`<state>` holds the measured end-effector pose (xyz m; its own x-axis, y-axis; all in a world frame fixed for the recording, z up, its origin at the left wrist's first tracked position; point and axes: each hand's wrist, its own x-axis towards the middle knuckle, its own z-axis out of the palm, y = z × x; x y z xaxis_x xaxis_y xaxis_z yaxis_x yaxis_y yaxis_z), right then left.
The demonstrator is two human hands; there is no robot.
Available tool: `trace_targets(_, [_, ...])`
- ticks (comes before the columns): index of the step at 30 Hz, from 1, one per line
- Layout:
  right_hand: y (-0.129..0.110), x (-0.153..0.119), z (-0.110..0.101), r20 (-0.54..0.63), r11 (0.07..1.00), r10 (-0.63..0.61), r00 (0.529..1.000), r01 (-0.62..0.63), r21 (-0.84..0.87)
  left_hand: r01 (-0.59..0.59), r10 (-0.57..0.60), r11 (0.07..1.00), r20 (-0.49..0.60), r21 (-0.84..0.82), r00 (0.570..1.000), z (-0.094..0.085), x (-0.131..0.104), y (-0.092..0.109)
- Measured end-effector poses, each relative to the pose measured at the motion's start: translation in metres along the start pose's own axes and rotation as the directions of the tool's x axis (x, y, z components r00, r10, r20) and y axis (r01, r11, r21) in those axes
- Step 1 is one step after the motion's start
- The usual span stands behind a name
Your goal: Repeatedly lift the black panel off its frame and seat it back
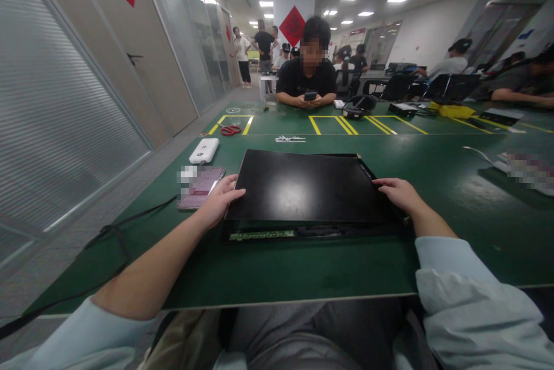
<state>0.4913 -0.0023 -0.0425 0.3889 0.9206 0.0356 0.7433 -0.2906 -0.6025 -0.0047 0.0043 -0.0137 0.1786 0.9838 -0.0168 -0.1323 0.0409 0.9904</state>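
Note:
A flat, glossy black screen panel (298,185) lies tilted over a shallow black frame (337,232), whose far right corner and near edge show from beneath. Along that near edge runs a strip of green circuit board (262,235). My left hand (221,197) grips the panel's left edge, thumb on top and fingers on the outer side. At the opposite edge, my right hand (397,192) pinches the panel's right side, close to the frame; its fingertips are partly hidden.
Left of the panel are a phone (201,186) and a white power bank (204,151). Red-handled scissors (231,130) and white scraps (289,139) lie farther back on the green table (298,277). A person (307,73) leans on the far side. A black cable (116,225) crosses the left edge.

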Motion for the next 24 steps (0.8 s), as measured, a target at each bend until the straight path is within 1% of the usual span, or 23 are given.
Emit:
trace_targets(4, [0.002,0.002,0.001,0.000,1.000,-0.018,1.000,0.018,-0.009,-0.017,0.015,0.998,0.024,0.067,1.000,-0.003,-0.002,-0.003])
trace_targets(5, [0.002,0.002,0.001,-0.001,1.000,-0.019,1.000,0.019,-0.009,-0.033,0.029,0.994,0.044,0.102,0.999,-0.004,-0.002,-0.003])
trace_targets(7, [0.001,0.001,0.002,-0.002,1.000,-0.013,1.000,0.013,-0.008,-0.110,0.088,0.970,0.105,0.217,0.991,-0.008,-0.003,-0.002])
trace_targets(9, [0.000,0.000,0.001,-0.002,1.000,-0.004,1.000,0.004,-0.003,-0.230,0.165,0.904,0.203,0.360,0.965,-0.014,-0.002,0.001])
trace_targets(10, [0.000,0.000,0.001,0.001,1.000,0.001,1.000,-0.001,-0.001,-0.268,0.165,0.875,0.273,0.403,0.948,-0.018,-0.002,0.003])
trace_targets(12, [-0.002,0.000,0.001,0.011,1.000,0.010,1.000,-0.010,-0.002,-0.303,0.135,0.857,0.385,0.417,0.913,-0.024,-0.001,0.006])
trace_targets(14, [-0.002,0.000,0.000,0.017,1.000,0.014,1.000,-0.014,-0.006,-0.318,0.118,0.857,0.445,0.406,0.888,-0.028,-0.001,0.008])
trace_targets(15, [-0.003,0.000,0.000,0.017,1.000,0.017,1.000,-0.017,-0.008,-0.313,0.112,0.863,0.455,0.396,0.883,-0.028,-0.001,0.009])
trace_targets(16, [-0.003,0.000,0.000,0.015,1.000,0.021,1.000,-0.020,-0.009,-0.297,0.104,0.875,0.451,0.381,0.886,-0.028,-0.001,0.009])
trace_targets(18, [-0.003,0.000,0.000,0.008,1.000,0.022,1.000,-0.022,-0.009,-0.227,0.093,0.918,0.381,0.324,0.920,-0.024,-0.002,0.008])
trace_targets(19, [-0.003,0.000,0.000,0.005,1.000,0.019,1.000,-0.019,-0.008,-0.181,0.089,0.944,0.314,0.276,0.945,-0.020,-0.003,0.007])
trace_targets(20, [-0.002,0.000,0.001,0.001,1.000,0.013,1.000,-0.013,-0.006,-0.138,0.092,0.967,0.213,0.215,0.973,-0.017,-0.003,0.006])
trace_targets(21, [-0.002,0.000,0.001,-0.003,1.000,0.005,1.000,-0.005,-0.003,-0.115,0.096,0.978,0.116,0.175,0.989,-0.013,-0.003,0.006])
trace_targets(22, [-0.002,0.000,0.001,-0.008,1.000,-0.002,1.000,0.002,0.000,-0.094,0.089,0.984,0.037,0.152,0.995,-0.010,-0.003,0.005])
trace_targets(23, [-0.001,0.000,0.001,-0.013,1.000,-0.007,1.000,0.007,0.003,-0.058,0.059,0.991,-0.007,0.119,0.998,-0.008,-0.003,0.005])
trace_targets(24, [-0.001,0.000,0.001,-0.017,1.000,-0.009,1.000,0.009,0.004,-0.019,0.021,0.997,-0.028,0.080,0.999,-0.006,-0.003,0.005])
